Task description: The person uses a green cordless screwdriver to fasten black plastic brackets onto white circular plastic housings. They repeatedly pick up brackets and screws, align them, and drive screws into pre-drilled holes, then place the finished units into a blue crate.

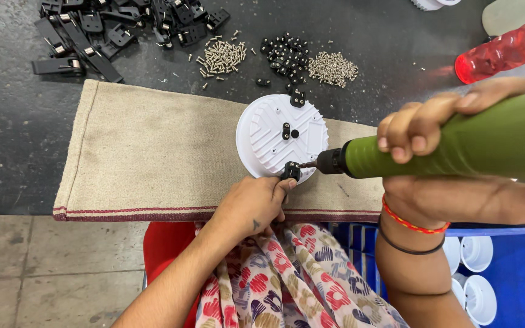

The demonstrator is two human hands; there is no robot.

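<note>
Far on the left, a heap of black plastic clips [116, 27] lies on the dark table [7, 140]. Near it, a long tan cloth mat [153, 152] with a red stripe on its near edge lies flat on the table.

Moving right, a small pile of silver screws [223, 58] sits far back. Beside it is a pile of little black brackets [284, 54], and then another pile of silver screws [333, 67].

In the middle, a round white plastic disc [282, 136] with ribs lies on the mat. One black bracket [298, 98] sits on its far edge, and a small black piece [286, 130] sits near its middle. Another black bracket [290, 172] sits on its near edge.

The left hand [251, 206] comes up from below. Its fingers are curled in and the thumb tip touches the near bracket, pressing it to the disc.

The right hand [423, 127] is wrapped tight around a green electric screwdriver [457, 143]. The tool lies almost flat, and its thin bit [308, 164] touches the near bracket. The right wrist has a red thread band [411, 223] and a thin black band [408, 247].

Far on the right, a shiny red tube [505, 48] lies on the table. Near on the right, a blue crate [518, 267] holds more white round parts [478, 252]. A flower scarf [299, 279] hangs down in the near middle.
</note>
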